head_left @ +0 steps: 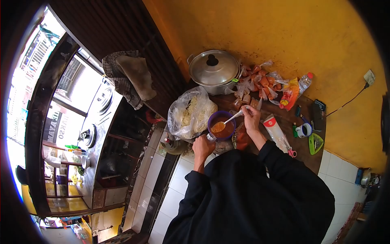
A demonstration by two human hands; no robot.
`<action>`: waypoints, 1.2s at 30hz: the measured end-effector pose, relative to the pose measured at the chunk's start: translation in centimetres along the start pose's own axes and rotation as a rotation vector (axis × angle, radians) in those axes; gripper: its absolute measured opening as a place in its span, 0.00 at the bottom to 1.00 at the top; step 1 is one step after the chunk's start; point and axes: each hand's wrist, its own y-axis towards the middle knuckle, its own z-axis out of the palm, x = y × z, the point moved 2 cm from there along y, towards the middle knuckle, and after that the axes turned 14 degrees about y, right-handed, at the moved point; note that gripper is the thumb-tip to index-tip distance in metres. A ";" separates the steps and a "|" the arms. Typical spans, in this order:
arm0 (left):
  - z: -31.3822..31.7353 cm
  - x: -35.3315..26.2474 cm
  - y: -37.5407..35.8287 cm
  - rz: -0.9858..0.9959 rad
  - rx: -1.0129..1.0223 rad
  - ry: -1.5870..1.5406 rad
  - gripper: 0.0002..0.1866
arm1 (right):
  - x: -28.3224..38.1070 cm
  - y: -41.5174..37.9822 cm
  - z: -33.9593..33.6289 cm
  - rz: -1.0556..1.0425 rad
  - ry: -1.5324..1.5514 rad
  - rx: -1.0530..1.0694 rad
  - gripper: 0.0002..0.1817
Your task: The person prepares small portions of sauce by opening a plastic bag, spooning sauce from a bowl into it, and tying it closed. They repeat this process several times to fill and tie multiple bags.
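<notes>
A purple bowl (233, 132) with orange-red sauce in it stands near the table's edge in front of me. My right hand (252, 118) is closed around the handle of a spoon (232, 118), whose sauce-filled head is inside the bowl. Just below the bowl's left side, my left hand (203, 149) is closed on a piece of clear plastic, which looks like a small plastic bag (211, 137); most of it is hidden by the fingers. A large clear bag of noodles (191, 116) lies left of the bowl.
Behind stands a lidded metal pot (215, 73). Several small bags of orange sauce (264, 81) are piled beside it. Rightward are a plastic bottle (305, 82), a pack (275, 128), pink-handled scissors (291, 152), a cup (303, 130) and a green tray (315, 144). A gas cylinder (172, 146) stands below left.
</notes>
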 end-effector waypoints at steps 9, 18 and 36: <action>-0.6 -0.9 0.2 0.042 -0.007 0.018 0.17 | 4.7 -1.3 3.6 -0.085 -0.022 0.190 0.05; -1.0 -1.0 -0.3 0.031 -0.040 -0.039 0.16 | 11.5 -3.3 6.3 -0.599 -0.321 0.312 0.02; -0.5 0.6 0.6 -0.002 0.008 0.021 0.20 | -2.7 -0.5 -0.6 0.072 -0.001 -0.053 0.04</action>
